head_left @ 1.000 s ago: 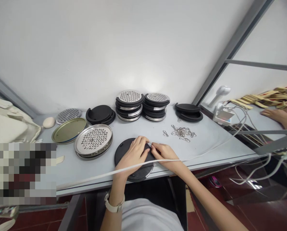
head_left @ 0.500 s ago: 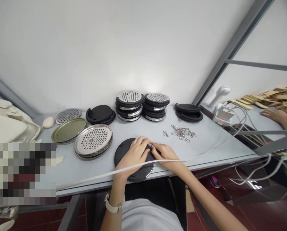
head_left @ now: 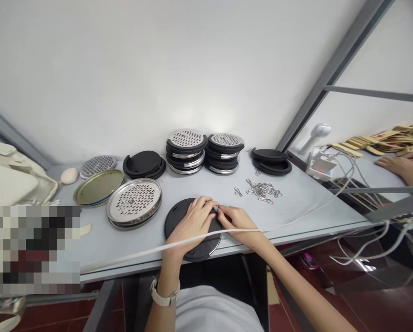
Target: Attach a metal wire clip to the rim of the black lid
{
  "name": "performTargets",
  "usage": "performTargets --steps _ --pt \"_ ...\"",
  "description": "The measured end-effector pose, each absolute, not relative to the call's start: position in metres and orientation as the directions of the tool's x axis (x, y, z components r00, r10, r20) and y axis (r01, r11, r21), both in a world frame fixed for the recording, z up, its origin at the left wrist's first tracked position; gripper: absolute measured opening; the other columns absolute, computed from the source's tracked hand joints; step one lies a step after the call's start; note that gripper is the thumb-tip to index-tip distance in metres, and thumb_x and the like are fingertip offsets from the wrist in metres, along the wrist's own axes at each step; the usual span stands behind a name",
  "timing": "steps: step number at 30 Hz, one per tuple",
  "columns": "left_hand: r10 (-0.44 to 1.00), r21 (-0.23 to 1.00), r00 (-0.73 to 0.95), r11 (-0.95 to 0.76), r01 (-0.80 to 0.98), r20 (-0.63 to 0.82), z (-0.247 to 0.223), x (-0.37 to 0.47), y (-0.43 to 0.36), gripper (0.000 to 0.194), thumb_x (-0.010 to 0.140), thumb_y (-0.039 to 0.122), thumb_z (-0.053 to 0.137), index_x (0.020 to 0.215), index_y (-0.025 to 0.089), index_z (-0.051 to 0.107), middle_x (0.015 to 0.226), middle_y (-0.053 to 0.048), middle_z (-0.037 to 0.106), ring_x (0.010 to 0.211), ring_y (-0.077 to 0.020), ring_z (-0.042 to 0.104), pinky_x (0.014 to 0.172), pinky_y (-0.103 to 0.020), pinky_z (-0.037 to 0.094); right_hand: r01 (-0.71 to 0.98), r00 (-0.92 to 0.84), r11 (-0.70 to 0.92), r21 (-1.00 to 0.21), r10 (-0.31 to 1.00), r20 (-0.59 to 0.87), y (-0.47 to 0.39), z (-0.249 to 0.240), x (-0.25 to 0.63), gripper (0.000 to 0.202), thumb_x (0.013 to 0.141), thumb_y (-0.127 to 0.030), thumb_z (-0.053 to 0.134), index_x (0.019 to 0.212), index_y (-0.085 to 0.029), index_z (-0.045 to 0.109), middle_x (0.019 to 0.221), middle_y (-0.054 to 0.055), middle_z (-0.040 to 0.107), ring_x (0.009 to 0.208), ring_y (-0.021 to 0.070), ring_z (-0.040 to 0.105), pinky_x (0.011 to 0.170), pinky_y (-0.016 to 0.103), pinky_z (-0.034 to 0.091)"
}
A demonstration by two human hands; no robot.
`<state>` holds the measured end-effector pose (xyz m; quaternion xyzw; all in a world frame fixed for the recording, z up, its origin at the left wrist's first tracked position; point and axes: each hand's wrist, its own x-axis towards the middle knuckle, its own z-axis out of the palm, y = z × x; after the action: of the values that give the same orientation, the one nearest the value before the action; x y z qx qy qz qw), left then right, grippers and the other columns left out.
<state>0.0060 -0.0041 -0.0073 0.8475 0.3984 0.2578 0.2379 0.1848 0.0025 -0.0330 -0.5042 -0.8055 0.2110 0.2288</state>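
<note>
Resting on flat black disc (head_left: 203, 248), hands (head_left: 194, 221) (head_left: 240, 223) half-curled, pinching metal piece (head_left: 215, 209), its axis unclear

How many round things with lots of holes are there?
4: a grey disc at back left, a silver disc nearer the front, a top disc on the left tall stack, another disc on the right tall stack. More may be hidden in the stacks.

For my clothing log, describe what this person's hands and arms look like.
The left hand and right hand are ungloved. A cream band with metal fittings, likely a watch, circles the left wrist; the right shows none. No sleeve covers either forearm.
</note>
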Motion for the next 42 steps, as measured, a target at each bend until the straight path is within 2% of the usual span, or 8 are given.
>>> performTargets --steps 6,18,30,38,42 --pt "0.795 0.606 0.553 -0.574 0.551 0.250 -0.0078 0.0054 -0.0040 0.033 0.093 0.017 0.035 0.123 0.025 0.046 0.120 -0.007 0.047 0.118 -0.0199 0.042 0.103 -0.041 0.036 0.729 -0.372 0.399 -0.556 0.913 0.167 0.0030 -0.0345 0.1847 0.030 0.094 -0.030 0.035 0.078 -0.018 0.058 0.072 0.003 0.064 0.058 0.0131 0.054 0.057 0.022 0.036" --pt "0.794 0.586 0.556 -0.578 0.567 0.246 -0.0040 0.0069 -0.0046 0.024 0.093 0.017 0.034 0.114 0.022 0.046 0.115 -0.006 0.049 0.112 -0.0194 0.044 0.100 -0.039 0.038 0.732 -0.382 0.406 -0.547 0.910 0.163 0.0024 -0.0335 0.1852 0.029 0.094 -0.029 0.036 0.077 -0.018 0.057 0.070 0.002 0.063 0.059 0.0132 0.054 0.058 0.022 0.036" --pt "0.795 0.596 0.552 -0.576 0.559 0.250 -0.0071 0.0065 -0.0029 0.029 0.094 0.017 0.035 0.120 0.023 0.045 0.118 -0.006 0.048 0.116 -0.0194 0.043 0.103 -0.039 0.036 0.739 -0.375 0.410 -0.535 0.910 0.179 0.0024 -0.0360 0.1845 0.028 0.095 -0.029 0.033 0.080 -0.019 0.054 0.071 0.002 0.062 0.060 0.0130 0.054 0.060 0.022 0.036" --pt "0.794 0.588 0.554 -0.579 0.564 0.250 -0.0075 0.0057 -0.0033 0.027 0.094 0.018 0.034 0.118 0.023 0.046 0.117 -0.006 0.048 0.114 -0.0199 0.043 0.102 -0.040 0.037 0.738 -0.353 0.383 -0.556 0.921 0.167 0.0015 -0.0345 0.1847 0.023 0.095 -0.031 0.033 0.079 -0.021 0.047 0.067 0.000 0.056 0.056 0.0130 0.050 0.057 0.023 0.034" --pt "0.793 0.591 0.556 -0.579 0.561 0.249 -0.0069 0.0058 -0.0035 0.026 0.094 0.019 0.035 0.116 0.023 0.047 0.115 -0.006 0.049 0.112 -0.0199 0.044 0.101 -0.040 0.038 0.707 -0.325 0.354 -0.612 0.931 0.164 -0.0001 -0.0332 0.1834 0.012 0.094 -0.031 0.034 0.090 -0.022 0.042 0.064 -0.003 0.052 0.053 0.0131 0.048 0.055 0.022 0.033"
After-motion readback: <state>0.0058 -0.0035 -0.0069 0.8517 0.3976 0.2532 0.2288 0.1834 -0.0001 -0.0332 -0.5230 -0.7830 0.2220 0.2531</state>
